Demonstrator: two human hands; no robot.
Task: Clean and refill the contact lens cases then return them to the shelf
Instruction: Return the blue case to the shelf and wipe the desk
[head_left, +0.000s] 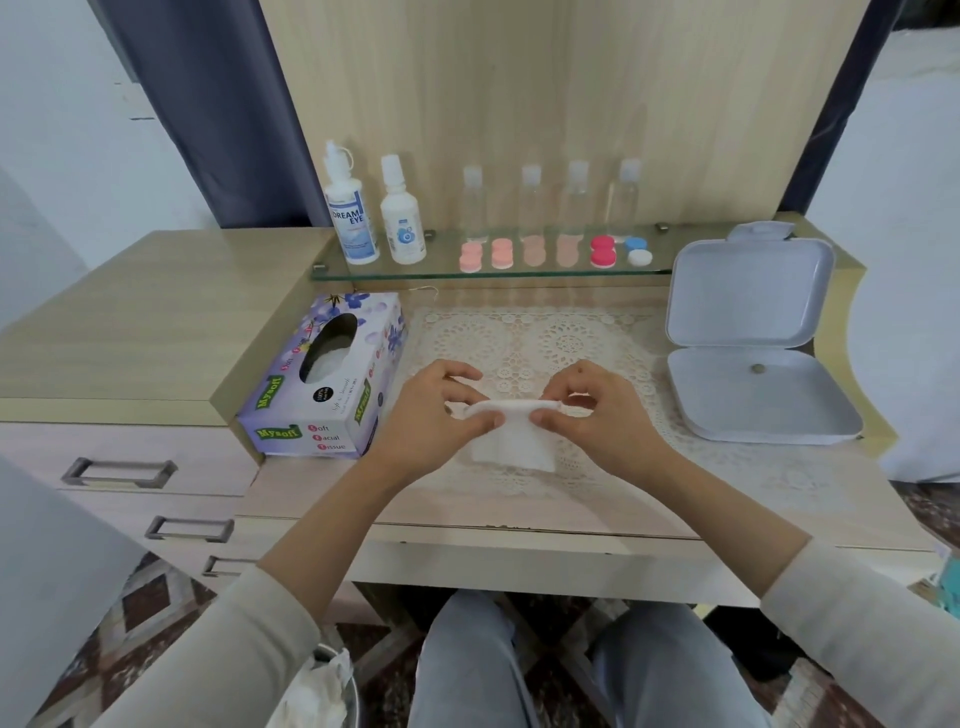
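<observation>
A folded white tissue (514, 439) hangs above the lace mat. My left hand (434, 415) pinches its top left edge and my right hand (592, 415) pinches its top right edge. Several contact lens cases stand in a row on the glass shelf (363, 273): pink ones (471, 257), peach ones (534, 250), a red one (602, 251) and a blue and white one (638, 251). Two solution bottles (352, 218) stand at the shelf's left end.
A purple tissue box (324, 384) lies left of my hands. An open grey plastic box (748, 338) sits at the right. Several small clear bottles (532, 200) line the back of the shelf. Drawers are at the left, a bin with used tissue (322, 686) below.
</observation>
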